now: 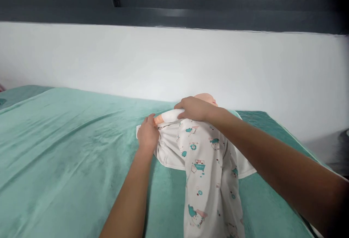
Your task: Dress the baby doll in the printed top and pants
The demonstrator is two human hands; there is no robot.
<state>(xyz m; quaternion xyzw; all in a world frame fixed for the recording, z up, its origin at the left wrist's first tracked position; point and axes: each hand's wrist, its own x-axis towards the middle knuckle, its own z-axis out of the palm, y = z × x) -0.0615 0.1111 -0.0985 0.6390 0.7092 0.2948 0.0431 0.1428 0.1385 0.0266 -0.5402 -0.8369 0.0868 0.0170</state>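
Note:
A baby doll lies on its back on the bed, its head mostly hidden behind my right hand and arm. Printed white baby clothes with small teal and pink figures cover its body and legs. One doll arm sticks out sideways to the left, white above and skin-coloured near the hand. My left hand is closed around the lower end of that arm. At the shoulder end, my right hand grips the white upper arm between thumb and fingers. Beneath the arm, a white cloth flap or sleeve lies spread out.
A green plush blanket covers the bed, with soft folds at the left. Behind the bed stands a white wall. Above it runs a dark window frame with metal bars. Something dark shows at the right edge.

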